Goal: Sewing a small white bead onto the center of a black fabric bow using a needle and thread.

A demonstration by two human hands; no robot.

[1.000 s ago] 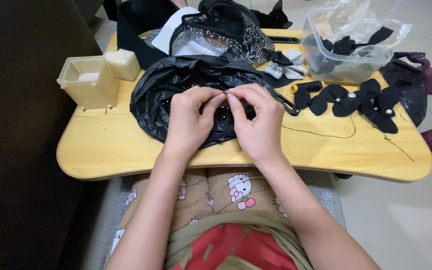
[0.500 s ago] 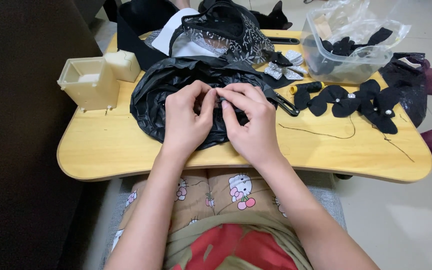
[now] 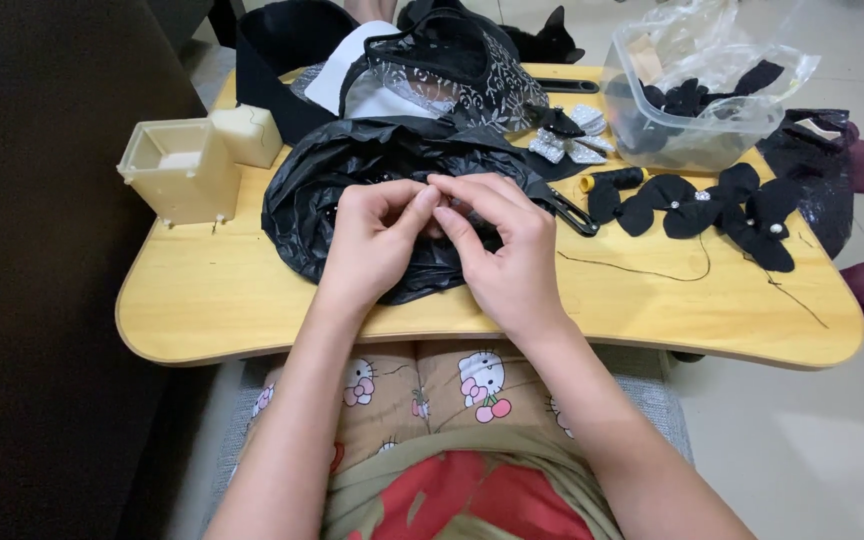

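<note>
Over the black plastic bag (image 3: 392, 200) on the desk (image 3: 202, 300), left hand (image 3: 372, 245) and right hand (image 3: 507, 255) pinch a tiny, hardly visible piece between fingertips; it looks light, best held at its edges.

Light wooden lap table (image 3: 252, 300) with rounded corners spans the frame's middle. On it: cream plastic box (image 3: 178, 170) upper left, crumpled black plastic bag (image 3: 372, 170) centre, clear tub (image 3: 697, 110) upper right, black fabric bows (image 3: 702, 205) right, loose black thread (image 3: 642, 270), thread spool (image 3: 612, 180), possibly scissors (image 3: 567, 210).
</note>
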